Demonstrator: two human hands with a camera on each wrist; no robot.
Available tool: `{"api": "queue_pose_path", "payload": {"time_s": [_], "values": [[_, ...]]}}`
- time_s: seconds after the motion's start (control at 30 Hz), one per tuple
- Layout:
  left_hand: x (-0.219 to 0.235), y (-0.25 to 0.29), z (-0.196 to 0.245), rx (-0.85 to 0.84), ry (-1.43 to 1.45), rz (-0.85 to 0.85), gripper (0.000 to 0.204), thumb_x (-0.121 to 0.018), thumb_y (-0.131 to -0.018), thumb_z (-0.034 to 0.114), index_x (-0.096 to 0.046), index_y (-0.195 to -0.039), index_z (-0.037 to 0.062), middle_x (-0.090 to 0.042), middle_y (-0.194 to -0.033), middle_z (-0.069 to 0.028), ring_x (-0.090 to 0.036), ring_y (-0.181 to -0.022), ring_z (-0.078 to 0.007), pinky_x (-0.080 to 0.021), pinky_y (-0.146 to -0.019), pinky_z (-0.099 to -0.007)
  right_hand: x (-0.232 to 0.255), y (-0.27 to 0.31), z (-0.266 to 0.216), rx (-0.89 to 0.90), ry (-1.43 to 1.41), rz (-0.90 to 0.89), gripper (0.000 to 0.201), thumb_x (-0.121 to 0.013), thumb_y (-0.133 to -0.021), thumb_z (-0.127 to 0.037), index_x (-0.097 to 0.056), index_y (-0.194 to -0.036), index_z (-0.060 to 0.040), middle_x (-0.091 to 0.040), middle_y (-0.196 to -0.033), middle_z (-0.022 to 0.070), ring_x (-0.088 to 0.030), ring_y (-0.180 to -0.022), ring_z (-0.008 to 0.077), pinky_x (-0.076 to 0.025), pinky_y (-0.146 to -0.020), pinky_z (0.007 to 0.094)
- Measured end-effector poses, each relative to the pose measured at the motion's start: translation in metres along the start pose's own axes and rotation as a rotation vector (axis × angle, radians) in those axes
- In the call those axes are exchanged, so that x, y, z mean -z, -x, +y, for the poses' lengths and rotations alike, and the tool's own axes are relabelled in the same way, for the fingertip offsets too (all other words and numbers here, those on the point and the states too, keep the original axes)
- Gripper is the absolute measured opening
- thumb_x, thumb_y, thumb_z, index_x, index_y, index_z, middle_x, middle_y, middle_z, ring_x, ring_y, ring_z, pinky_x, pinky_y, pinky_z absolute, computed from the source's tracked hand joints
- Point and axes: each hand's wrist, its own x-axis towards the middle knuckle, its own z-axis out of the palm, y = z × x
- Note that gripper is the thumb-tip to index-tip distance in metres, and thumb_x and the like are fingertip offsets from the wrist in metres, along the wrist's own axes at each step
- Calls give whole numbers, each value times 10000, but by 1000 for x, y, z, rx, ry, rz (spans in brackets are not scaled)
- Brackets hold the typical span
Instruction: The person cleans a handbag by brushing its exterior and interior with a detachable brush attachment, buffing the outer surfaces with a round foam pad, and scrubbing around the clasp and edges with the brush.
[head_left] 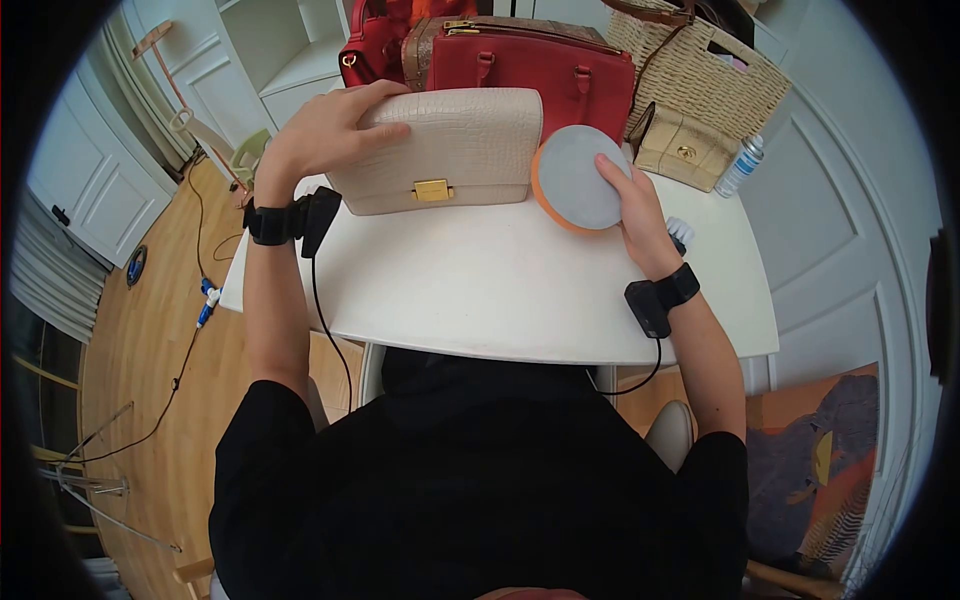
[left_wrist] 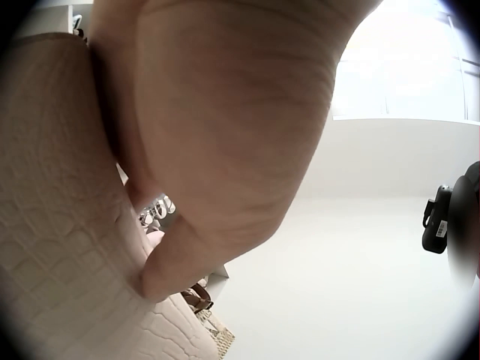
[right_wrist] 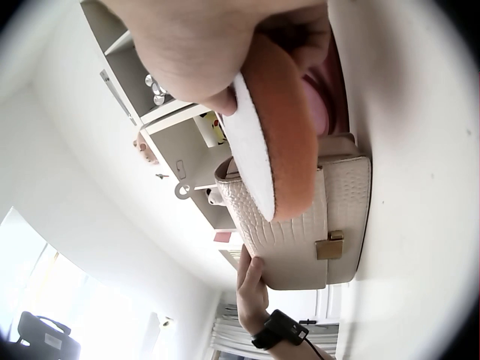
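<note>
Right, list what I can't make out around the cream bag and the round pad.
Cream bag: inside hidden by its closed flap, head view.
Right hand: most fingers hidden behind the round pad, head view.
Red handbag: lower front partly hidden by the cream bag, head view.
Spray can: label too small to read, head view.

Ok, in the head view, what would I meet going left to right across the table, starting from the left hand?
Left hand, cream handbag, grey-and-orange round pad, right hand, gold handbag, spray can.
</note>
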Motion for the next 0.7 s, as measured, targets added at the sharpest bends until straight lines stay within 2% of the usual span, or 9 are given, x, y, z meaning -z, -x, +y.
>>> {"api": "queue_pose_path", "payload": {"time_s": [0.1, 0.27, 0.43, 0.5, 0.67, 0.7], "values": [[5, 0, 8, 50, 35, -50, 543, -627, -953, 490, -631, -1372, 144, -749, -1127, -166, -706, -1065, -353, -526, -938, -442, 1, -1, 2, -2, -2, -4, 590, -661, -1011, -380, -567, -1408, 47, -649, -1373, 142, -589, -1276, 200, -413, -1105, 325], [-2, -5, 6, 33, -60, -14, 530, -626, -968, 485, -640, -1346, 113, -748, -1066, -186, -710, -1006, -369, -532, -893, -445, 0, -1, 3, 3, -7, -7, 591, -661, -1011, -371, -560, -1412, 50, -634, -1396, 149, -570, -1300, 202, -393, -1122, 324], [-2, -4, 8, -19, -138, -12, 544, -610, -995, 496, -632, -1334, 71, -739, -1007, -215, -711, -941, -387, -535, -838, -448, -3, -1, 4, 38, 157, 21, 554, -692, -993, -345, -559, -1355, 54, -670, -1277, 148, -624, -1190, 202, -460, -1040, 317], [0, -3, 5, -43, -90, -41, 572, -600, -989, 559, -630, -1353, 119, -739, -1056, -223, -712, -975, -414, -547, -867, -469, -5, 0, 2, 49, 192, 55, 539, -691, -994, -337, -552, -1349, 44, -675, -1246, 144, -637, -1152, 202, -479, -1005, 316], [7, 3, -9, -35, 39, -94, 568, -587, -1003, 555, -624, -1366, 119, -743, -1052, -220, -718, -981, -390, -547, -879, -443, 3, -4, 5, 114, 285, 173, 489, -668, -1007, -303, -535, -1357, 11, -685, -1198, 146, -660, -1085, 203, -509, -939, 320], [5, 2, -12, -44, 101, -112, 578, -585, -1003, 565, -624, -1369, 121, -745, -1051, -217, -723, -981, -378, -547, -882, -431, 9, -11, 11, 202, 311, 181, 478, -659, -1009, -294, -533, -1362, 3, -686, -1185, 148, -661, -1077, 199, -511, -935, 322]]}}
